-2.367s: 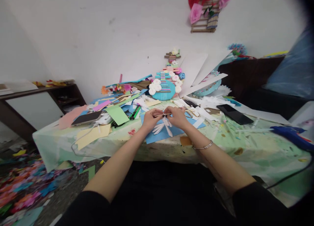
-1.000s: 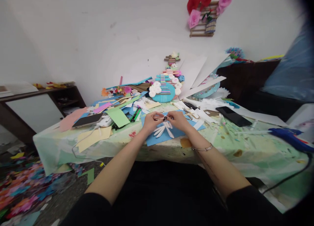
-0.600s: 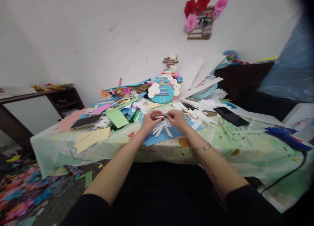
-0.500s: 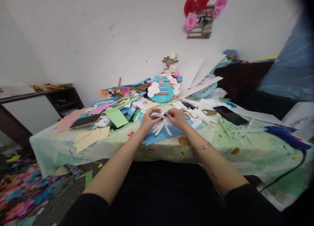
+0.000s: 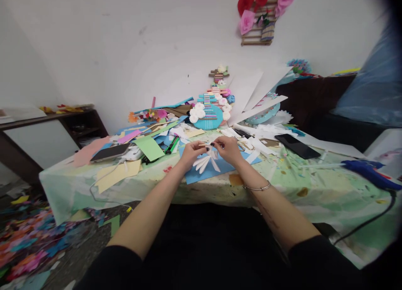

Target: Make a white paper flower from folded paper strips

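My left hand (image 5: 191,153) and my right hand (image 5: 229,149) meet above a blue sheet of paper (image 5: 195,177), both with fingers pinched. Between the fingertips is the top of a fringe of white paper petals (image 5: 203,163), which fans downward over the sheet. A thin pale edge, perhaps a stick or a folded strip, runs from the left fingers toward the right thumb; its kind is too small to tell. The fingers partly hide where the petals join.
Paper scraps (image 5: 149,149), a green-and-black cutter (image 5: 172,145) and a dark phone (image 5: 109,153) lie to the left. On the right are another phone (image 5: 297,146) and a blue glue gun (image 5: 370,172) with its cord. Behind stands a turquoise round decoration (image 5: 209,121) with white flowers.
My left fingers have closed in from a more spread pose, and the pale edge between the hands shows more. The petals hang slightly lower and closer together. The view has shifted slightly.
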The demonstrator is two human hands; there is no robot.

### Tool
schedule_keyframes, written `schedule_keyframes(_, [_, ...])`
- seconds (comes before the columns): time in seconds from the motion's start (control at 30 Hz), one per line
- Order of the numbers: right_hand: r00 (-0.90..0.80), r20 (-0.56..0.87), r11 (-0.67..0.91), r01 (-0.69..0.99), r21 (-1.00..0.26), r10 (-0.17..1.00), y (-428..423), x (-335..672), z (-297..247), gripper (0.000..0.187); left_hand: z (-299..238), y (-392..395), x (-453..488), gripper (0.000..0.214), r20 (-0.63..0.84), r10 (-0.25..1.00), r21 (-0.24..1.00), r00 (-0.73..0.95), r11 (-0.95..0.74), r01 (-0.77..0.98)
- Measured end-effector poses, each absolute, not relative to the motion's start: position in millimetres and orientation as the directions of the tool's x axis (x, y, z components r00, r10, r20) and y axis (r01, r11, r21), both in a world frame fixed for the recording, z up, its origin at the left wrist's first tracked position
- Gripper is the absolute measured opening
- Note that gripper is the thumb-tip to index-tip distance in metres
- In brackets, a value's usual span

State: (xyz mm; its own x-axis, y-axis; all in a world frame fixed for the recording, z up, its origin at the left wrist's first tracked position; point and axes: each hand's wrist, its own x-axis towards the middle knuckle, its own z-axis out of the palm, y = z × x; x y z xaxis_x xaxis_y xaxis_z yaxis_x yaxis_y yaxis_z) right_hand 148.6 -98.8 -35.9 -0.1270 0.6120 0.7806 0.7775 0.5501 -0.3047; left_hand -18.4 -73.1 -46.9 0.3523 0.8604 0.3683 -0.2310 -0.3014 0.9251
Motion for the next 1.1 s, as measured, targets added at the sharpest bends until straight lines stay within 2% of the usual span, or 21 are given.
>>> schedule_keyframes(0.3, [-0.155, 0.756, 0.567, 0.759, -0.321, 0.636, -104.8, 143.9, -33.0, 0.012, -50.8, -69.4, -17.6, 0.031, 0.362, 0.847, 0.932, 0.388, -0.318, -0.175])
schedule_keyframes(0.53, [-0.140, 0.776, 0.644, 0.657, -0.392, 0.615, -105.3, 143.2, -33.8, 0.009, -53.4, -67.2, -18.9, 0.031, 0.390, 0.851, 0.921, 0.352, -0.360, -0.151])
schedule_keyframes(0.73, [-0.103, 0.772, 0.632, 0.646, -0.427, 0.627, -105.9, 142.7, -34.8, 0.012, -51.4, -68.3, -18.2, 0.036, 0.407, 0.857, 0.913, 0.317, -0.379, -0.149])
schedule_keyframes(1.1, [-0.136, 0.755, 0.634, 0.647, -0.424, 0.642, -106.9, 141.3, -34.6, 0.008, -50.1, -71.4, -17.2, 0.027, 0.429, 0.845, 0.900, 0.318, -0.429, -0.074])
